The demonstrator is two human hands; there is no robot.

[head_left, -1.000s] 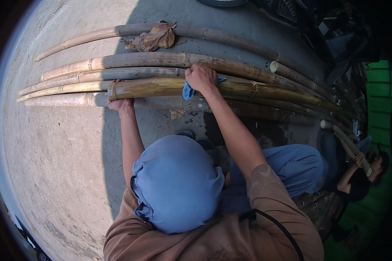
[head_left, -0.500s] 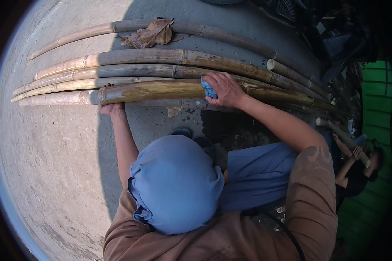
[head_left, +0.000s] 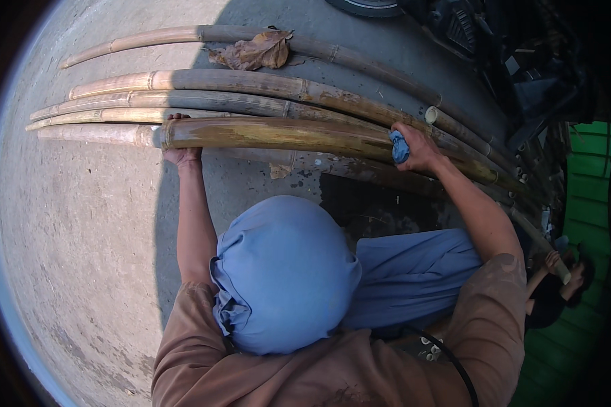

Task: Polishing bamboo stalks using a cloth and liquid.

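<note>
A thick bamboo pole (head_left: 271,133), wet-looking and yellow-brown, stretches crosswise in front of me. My left hand (head_left: 183,153) grips it near its left end, thumb side below and fingertips showing over the top. Farther right, my right hand (head_left: 422,150) is wrapped round a crumpled blue cloth (head_left: 400,147) and presses it against the pole. Part of the cloth is hidden in the palm. Behind this pole, several other bamboo poles (head_left: 224,81) lie side by side on the ground, paler toward their left ends.
A dry brown leaf (head_left: 254,51) rests against the farthest pole. A dark wet patch (head_left: 360,200) marks the concrete. A wheel (head_left: 366,7) and dark machinery (head_left: 465,27) stand at the far right. Another person (head_left: 550,298) holds a bamboo piece (head_left: 546,254) by a green surface (head_left: 584,203).
My right hand has slid right along the pole with the blue cloth. My left hand still holds the pole near its left end. The whole view has shifted slightly.
</note>
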